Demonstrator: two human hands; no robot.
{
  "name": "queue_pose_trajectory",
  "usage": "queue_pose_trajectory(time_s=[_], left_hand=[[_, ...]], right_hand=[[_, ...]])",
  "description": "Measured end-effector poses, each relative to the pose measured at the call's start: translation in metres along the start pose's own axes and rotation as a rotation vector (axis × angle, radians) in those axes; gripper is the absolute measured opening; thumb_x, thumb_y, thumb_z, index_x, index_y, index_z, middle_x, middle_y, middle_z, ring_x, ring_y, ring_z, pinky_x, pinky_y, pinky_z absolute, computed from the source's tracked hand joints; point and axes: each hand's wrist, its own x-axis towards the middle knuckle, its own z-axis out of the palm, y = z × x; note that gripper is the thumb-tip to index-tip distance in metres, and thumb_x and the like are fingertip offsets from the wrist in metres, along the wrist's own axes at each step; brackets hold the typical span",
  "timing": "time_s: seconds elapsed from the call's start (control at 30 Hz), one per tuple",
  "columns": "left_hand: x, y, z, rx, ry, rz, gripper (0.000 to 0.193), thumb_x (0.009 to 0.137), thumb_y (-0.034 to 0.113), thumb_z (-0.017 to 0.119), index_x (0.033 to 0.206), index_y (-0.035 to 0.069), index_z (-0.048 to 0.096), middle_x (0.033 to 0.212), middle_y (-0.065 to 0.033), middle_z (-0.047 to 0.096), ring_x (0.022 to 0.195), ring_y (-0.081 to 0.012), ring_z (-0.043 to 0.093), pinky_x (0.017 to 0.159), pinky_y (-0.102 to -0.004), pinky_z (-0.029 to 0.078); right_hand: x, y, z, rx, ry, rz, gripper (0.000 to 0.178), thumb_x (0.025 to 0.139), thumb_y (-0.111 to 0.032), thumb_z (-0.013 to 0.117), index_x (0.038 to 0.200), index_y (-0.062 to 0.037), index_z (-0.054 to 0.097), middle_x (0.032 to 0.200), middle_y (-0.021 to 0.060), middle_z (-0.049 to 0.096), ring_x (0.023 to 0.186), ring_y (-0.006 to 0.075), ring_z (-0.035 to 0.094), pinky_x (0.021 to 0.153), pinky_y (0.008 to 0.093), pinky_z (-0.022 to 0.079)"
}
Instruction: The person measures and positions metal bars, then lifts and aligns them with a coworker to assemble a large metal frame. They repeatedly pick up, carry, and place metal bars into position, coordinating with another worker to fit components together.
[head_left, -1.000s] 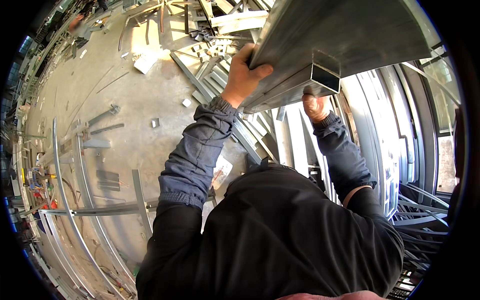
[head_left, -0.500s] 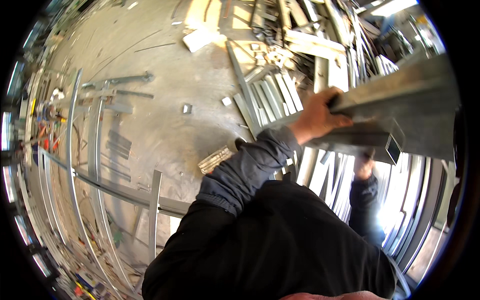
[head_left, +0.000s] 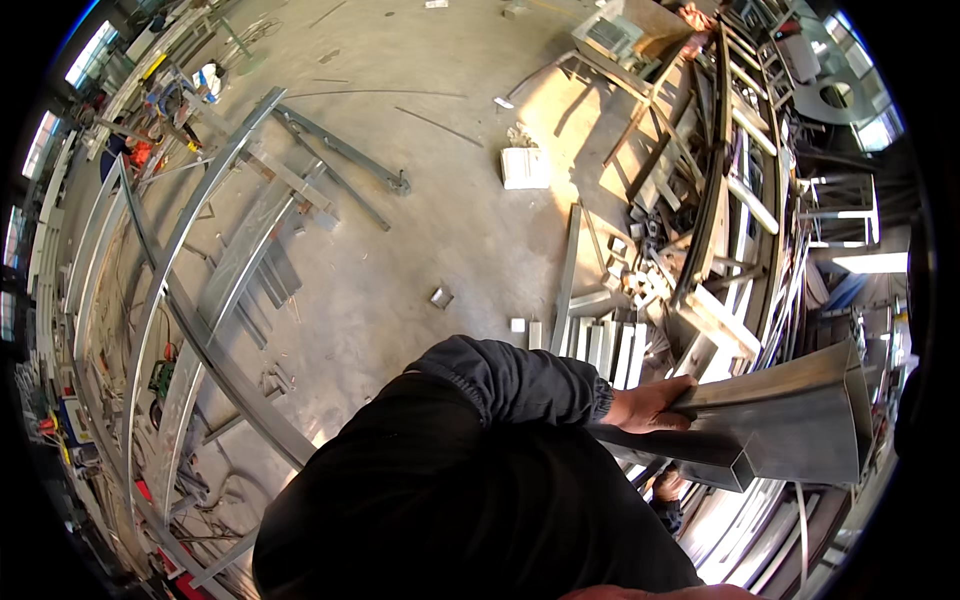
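Steel held low on the right, its cut end reaching past both hands

Nearest my view, the dark sleeve led to the left hand [head_left: 652,405], its fingers clamped over the edge of a wide steel length [head_left: 805,440]. A narrower rectangular tube [head_left: 690,457] lay along its near side; I could not tell whether the two were joined. Beneath the tube, the right hand [head_left: 668,485] was mostly hidden, so I could not tell whether it gripped or merely propped.

Both pieces sat to the person's right, above pale long bars [head_left: 760,535]. The wide end jutted well beyond the hands, and I judged that its weight could tip it down onto those bars if the left fingers slipped. If the tube was loose, a tilt might slide it free. Bare skin near cut rims risked a nick.

Just beyond the left forearm, short metal lengths [head_left: 610,350] lay side by side on the floor; a swing of the hidden end might knock them. Farther out, a small square offcut [head_left: 441,297] could catch a foot. Farther still sat a white box [head_left: 522,168].
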Motion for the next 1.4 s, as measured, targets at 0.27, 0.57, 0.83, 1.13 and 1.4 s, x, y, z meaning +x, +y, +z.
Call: queue_pose_trajectory(time_s=[0.27, 0.57, 0.83, 1.13, 1.4], left_hand=[[0.038, 0.017, -0.189, 0.011, 0.142, -0.057, 0.068, 0.101, 0.058, 0.058, 0.138, 0.002, 0.043, 0.116, -0.0178, 0.057, 0.109, -0.0237, 0.053, 0.097, -0.0395, 0.044], [0.110, 0.081, -0.456, 0.100, 0.486, -0.031, 0.072, 0.104, 0.058, 0.053, 0.142, -0.002, 0.041, 0.110, -0.0172, 0.059, 0.105, -0.0287, 0.057, 0.094, -0.0407, 0.045], [0.110, 0.170, -0.693, 0.369, 0.857, 0.068, 0.076, 0.100, 0.065, 0.053, 0.134, -0.003, 0.045, 0.108, -0.0179, 0.055, 0.099, -0.0272, 0.053, 0.091, -0.0396, 0.045], [0.124, 0.316, -0.970, 0.614, 0.896, 0.275, 0.069, 0.100, 0.055, 0.060, 0.133, -0.004, 0.046, 0.109, -0.0210, 0.056, 0.103, -0.0309, 0.057, 0.091, -0.0401, 0.046], [0.181, 0.501, -1.167, 0.857, 0.820, 0.309, 0.069, 0.096, 0.040, 0.068, 0.135, -0.009, 0.039, 0.115, -0.0288, 0.054, 0.108, -0.0453, 0.057, 0.095, -0.0487, 0.047]], right_hand=[[0.330, -0.091, -0.002, 0.717, -0.036, 0.402, 0.086, 0.093, -0.072, 0.059, 0.129, 0.0069, 0.058, 0.121, 0.0183, 0.065, 0.110, 0.0347, 0.061, 0.102, 0.0472, 0.044], [0.644, -0.110, 0.113, 1.158, -0.142, 0.306, 0.099, 0.093, -0.058, 0.070, 0.155, 0.0071, 0.029, 0.153, 0.0188, 0.043, 0.139, 0.0308, 0.043, 0.119, 0.0428, 0.029], [0.916, -0.177, 0.265, 1.288, -0.201, 0.039, 0.102, 0.090, -0.066, 0.070, 0.150, 0.0083, 0.034, 0.146, 0.0192, 0.048, 0.131, 0.0291, 0.048, 0.113, 0.0439, 0.034], [1.246, -0.322, 0.354, 1.286, 0.053, -0.230, 0.085, 0.099, -0.065, 0.056, 0.142, 0.0076, 0.048, 0.139, 0.0176, 0.055, 0.124, 0.0286, 0.052, 0.109, 0.0432, 0.038], [1.518, -0.425, 0.387, 2.069, 0.226, 0.161, 0.074, 0.099, -0.060, 0.052, 0.146, -0.0027, 0.051, 0.146, 0.0147, 0.054, 0.131, 0.0306, 0.053, 0.114, 0.0497, 0.040]])
